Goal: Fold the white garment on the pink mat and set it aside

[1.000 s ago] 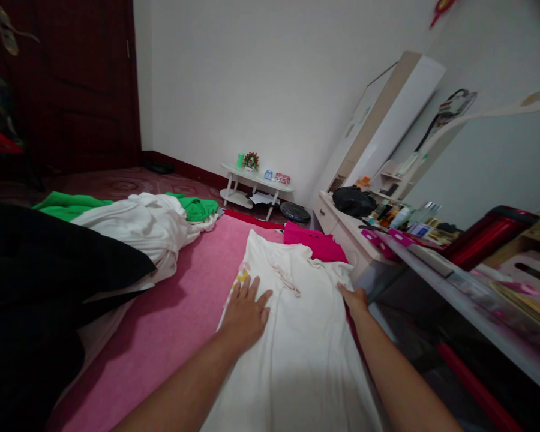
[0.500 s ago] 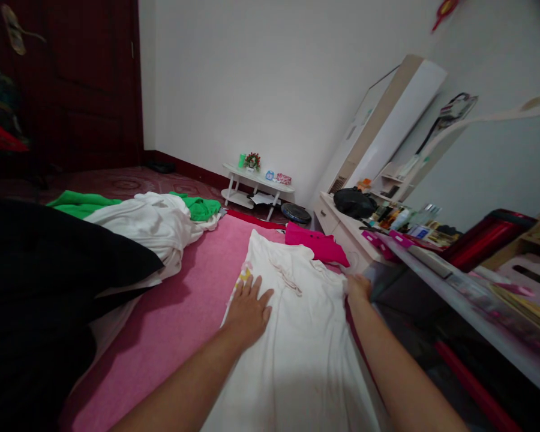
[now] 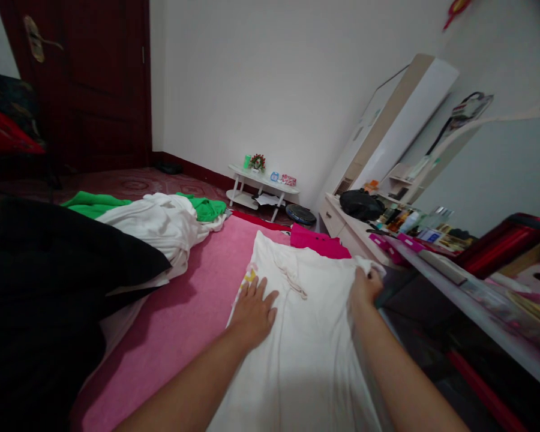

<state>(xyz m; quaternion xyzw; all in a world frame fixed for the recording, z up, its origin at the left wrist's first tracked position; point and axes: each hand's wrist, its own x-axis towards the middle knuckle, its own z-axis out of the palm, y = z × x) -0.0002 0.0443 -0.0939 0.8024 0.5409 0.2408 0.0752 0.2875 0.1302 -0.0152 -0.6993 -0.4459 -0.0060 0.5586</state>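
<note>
A white garment (image 3: 308,336) lies flat and lengthwise on a pink bed cover (image 3: 184,324). My left hand (image 3: 253,312) rests flat on its left side, fingers spread, beside a small yellow and pink print. My right hand (image 3: 364,287) is closed on the garment's right edge and lifts a fold of the cloth off the bed. A folded magenta garment (image 3: 317,240) lies just beyond the white one, at the bed's far right corner.
A heap of white and green clothes (image 3: 162,221) and a black cloth (image 3: 49,270) lie on the left. To the right stands a dresser (image 3: 342,225) with a black bag (image 3: 361,204) and bottles. A small white table (image 3: 261,186) stands by the far wall, a dark door (image 3: 94,84) behind.
My right hand has closed on the white garment's right edge and raised it, moving up and inward. My left hand has stayed flat. The view has shifted slightly to the left.
</note>
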